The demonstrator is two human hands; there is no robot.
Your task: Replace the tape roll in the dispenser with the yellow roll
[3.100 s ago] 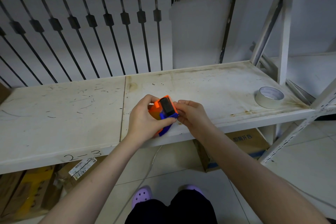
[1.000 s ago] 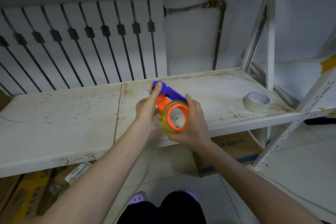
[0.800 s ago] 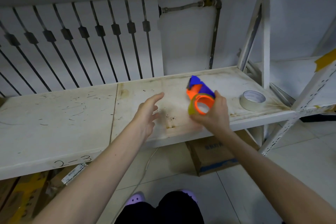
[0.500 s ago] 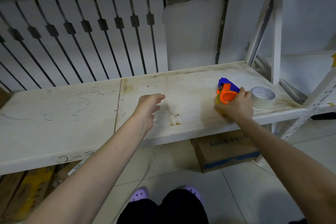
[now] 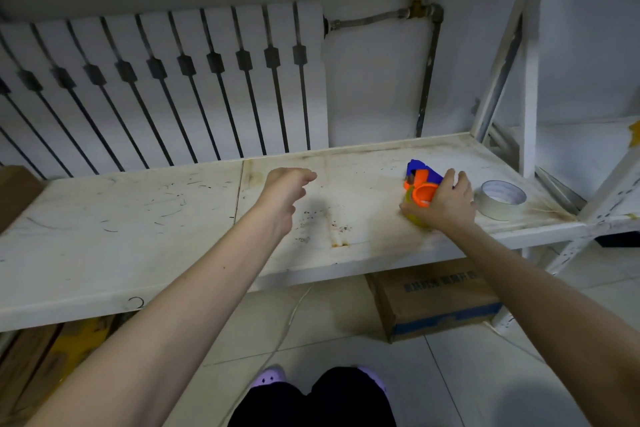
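- The dispenser [image 5: 423, 180], blue and orange, is seen at the right of centre in the frame, resting on or just above the white shelf [image 5: 138, 236], with the right hand [image 5: 441, 203] clamped over it from the near side.
- A yellow roll [image 5: 412, 215] appears to be seated on the orange hub; only a sliver of yellow shows beneath the fingers, so how fully it is seated cannot be told.
- The left hand [image 5: 285, 189] is held apart from everything, loosely open and empty, above the middle of the shelf.
- A whitish tape roll [image 5: 501, 199] lies flat on the shelf just beside the right hand, toward the right edge of the frame.
- The step in hand is judged to be the setting down of the loaded dispenser, so the task looks nearly finished.
- To do this well, the dispenser should be lowered until its base bears flat on the shelf before the grip is loosened, so that it does not tip onto its side.
- The fingers should be lifted straight off, without dragging across the yellow roll, so that it is not pulled off the hub.
- A clear gap to the whitish roll should be kept, so that the two are not knocked together.
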